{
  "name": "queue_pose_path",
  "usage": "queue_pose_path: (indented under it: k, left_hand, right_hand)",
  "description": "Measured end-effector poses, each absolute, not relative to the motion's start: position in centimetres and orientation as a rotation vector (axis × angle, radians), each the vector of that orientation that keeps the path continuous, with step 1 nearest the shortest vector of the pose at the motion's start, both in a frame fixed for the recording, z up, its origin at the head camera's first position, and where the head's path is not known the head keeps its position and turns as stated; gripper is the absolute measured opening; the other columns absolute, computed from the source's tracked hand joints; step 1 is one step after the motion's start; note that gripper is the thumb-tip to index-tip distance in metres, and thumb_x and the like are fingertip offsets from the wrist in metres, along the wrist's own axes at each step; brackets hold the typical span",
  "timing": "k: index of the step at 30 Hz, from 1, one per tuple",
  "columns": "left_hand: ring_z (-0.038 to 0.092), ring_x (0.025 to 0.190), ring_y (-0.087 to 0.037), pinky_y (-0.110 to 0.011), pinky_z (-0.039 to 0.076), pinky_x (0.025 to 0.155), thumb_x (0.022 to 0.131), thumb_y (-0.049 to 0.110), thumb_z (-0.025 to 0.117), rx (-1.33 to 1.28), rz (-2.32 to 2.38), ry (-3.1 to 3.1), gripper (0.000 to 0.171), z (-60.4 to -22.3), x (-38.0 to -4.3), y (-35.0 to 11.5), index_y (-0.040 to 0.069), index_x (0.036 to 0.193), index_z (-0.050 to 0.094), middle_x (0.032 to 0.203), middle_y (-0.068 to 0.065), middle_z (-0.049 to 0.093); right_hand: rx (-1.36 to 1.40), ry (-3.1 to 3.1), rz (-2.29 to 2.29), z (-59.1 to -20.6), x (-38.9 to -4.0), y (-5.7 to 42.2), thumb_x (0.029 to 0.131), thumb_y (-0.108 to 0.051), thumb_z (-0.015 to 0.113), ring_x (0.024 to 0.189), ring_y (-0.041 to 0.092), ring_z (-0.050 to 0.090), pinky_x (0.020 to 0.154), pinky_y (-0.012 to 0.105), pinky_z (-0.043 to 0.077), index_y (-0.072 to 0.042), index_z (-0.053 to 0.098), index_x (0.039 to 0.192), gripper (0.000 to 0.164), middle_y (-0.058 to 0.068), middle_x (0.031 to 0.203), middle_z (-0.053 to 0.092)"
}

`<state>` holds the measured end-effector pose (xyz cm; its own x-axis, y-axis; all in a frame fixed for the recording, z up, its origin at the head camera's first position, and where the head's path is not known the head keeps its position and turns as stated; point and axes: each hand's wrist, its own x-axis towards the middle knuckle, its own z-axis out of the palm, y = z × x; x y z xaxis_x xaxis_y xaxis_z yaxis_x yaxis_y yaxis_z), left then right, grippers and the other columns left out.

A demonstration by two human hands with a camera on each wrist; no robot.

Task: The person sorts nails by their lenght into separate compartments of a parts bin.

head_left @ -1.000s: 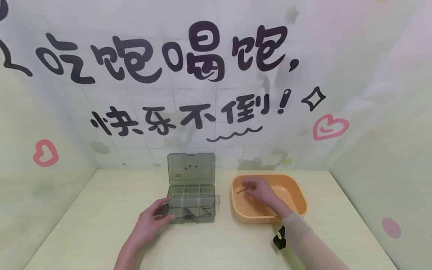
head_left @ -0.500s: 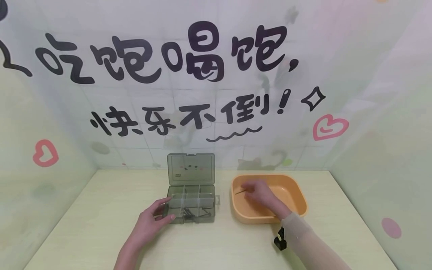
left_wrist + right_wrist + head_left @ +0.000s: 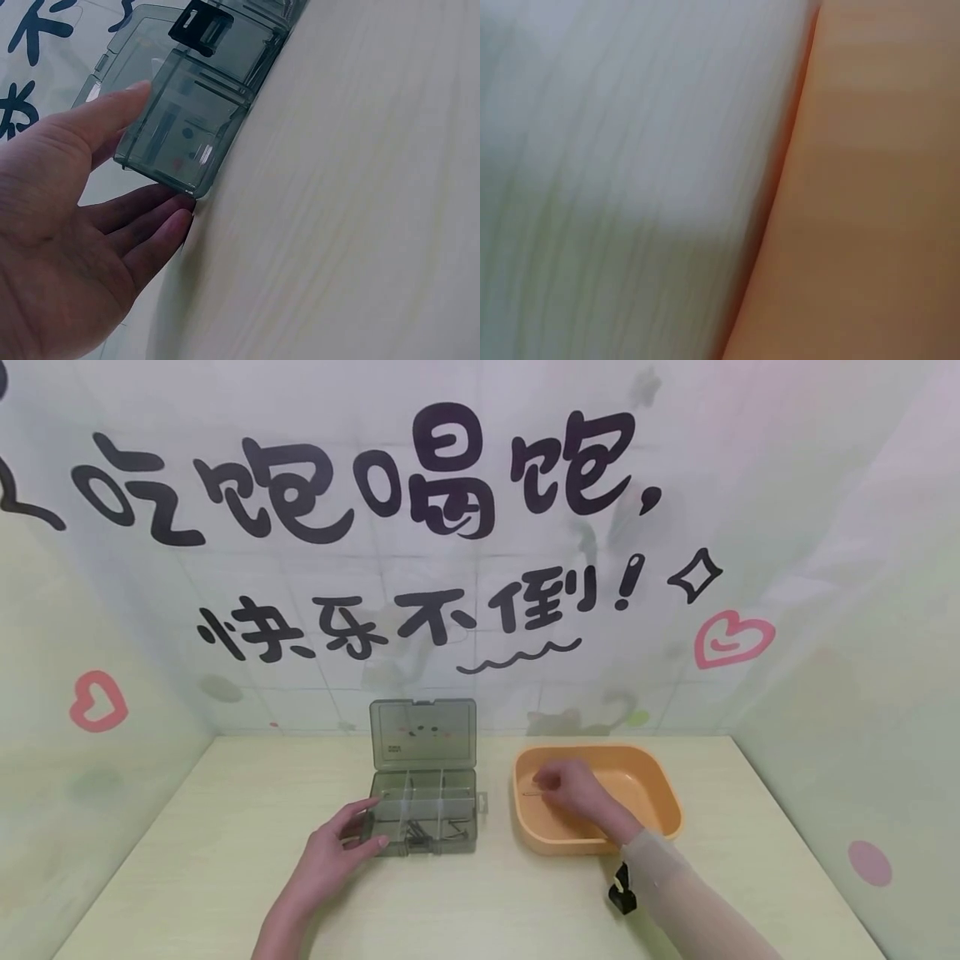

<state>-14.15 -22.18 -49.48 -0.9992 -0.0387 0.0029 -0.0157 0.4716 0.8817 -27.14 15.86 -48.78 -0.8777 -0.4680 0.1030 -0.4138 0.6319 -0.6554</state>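
A smoky clear compartment box stands with its lid raised. Several dark screw-like pieces lie in its front compartments. My left hand holds the box's left end, the thumb at the front and the fingers along the side; the left wrist view also shows this hand around the box's corner. Inside the orange basin is my right hand, pinching a thin metal rod that points left. Its fingertips are partly hidden, and the rod is blurred.
Both containers stand side by side on a pale wooden table, a narrow gap between them. Behind rises a printed wall. A black device sits under the right sleeve. The right wrist view shows only tabletop and the basin's outer wall.
In the basin, the rod in my right hand has turned from slanting down-left to nearly level. The left hand stays on the box.
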Motion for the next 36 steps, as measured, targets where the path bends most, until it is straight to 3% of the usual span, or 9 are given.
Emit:
queue_pose_path:
  k: [11, 18, 27, 36]
  left_hand:
    - [0.053, 0.132, -0.043, -0.048, 0.052, 0.105, 0.092, 0.022, 0.08, 0.051, -1.6, -2.676, 0.064, -49.51, -14.15, -22.14, 0.012, 0.149, 0.053, 0.142, -0.028, 0.055]
    - [0.053, 0.132, -0.042, -0.047, 0.052, 0.106, 0.092, 0.019, 0.08, 0.053, -1.612, -2.67, 0.063, -49.38, -14.03, -22.06, 0.012, 0.148, 0.053, 0.14, -0.027, 0.057]
    - [0.053, 0.131, -0.044, -0.049, 0.052, 0.105, 0.092, 0.02, 0.08, 0.043, -1.598, -2.677, 0.064, -49.19, -13.9, -22.09, 0.011, 0.148, 0.053, 0.141, -0.029, 0.055]
    - [0.053, 0.131, -0.044, -0.05, 0.052, 0.104, 0.091, 0.021, 0.08, 0.043, -1.605, -2.676, 0.064, -49.08, -13.83, -22.09, 0.011, 0.149, 0.052, 0.141, -0.03, 0.054]
  right_hand:
    - [-0.964, 2.815, -0.886, -48.74, -26.98, 15.8, 0.084, 0.011, 0.07, 0.085, 0.018, 0.067, 0.08, 0.033, 0.059, -0.003, 0.081, 0.09, 0.018, 0.002, 0.087, 0.076]
    - [-1.006, 2.817, -0.84, -48.99, -27.09, 15.71, 0.088, 0.008, 0.07, 0.075, 0.011, 0.056, 0.072, 0.026, 0.054, -0.005, 0.081, 0.091, 0.017, -0.001, 0.084, 0.073]
    - [-1.055, 2.831, -0.858, -49.06, -26.93, 15.65, 0.094, 0.004, 0.067, 0.082, 0.016, 0.067, 0.078, 0.033, 0.061, -0.003, 0.08, 0.093, 0.015, 0.005, 0.09, 0.075]
    - [-0.924, 2.811, -0.955, -48.1, -26.92, 15.82, 0.095, 0.003, 0.066, 0.094, 0.025, 0.07, 0.087, 0.044, 0.06, 0.0, 0.078, 0.099, 0.014, 0.009, 0.097, 0.076]
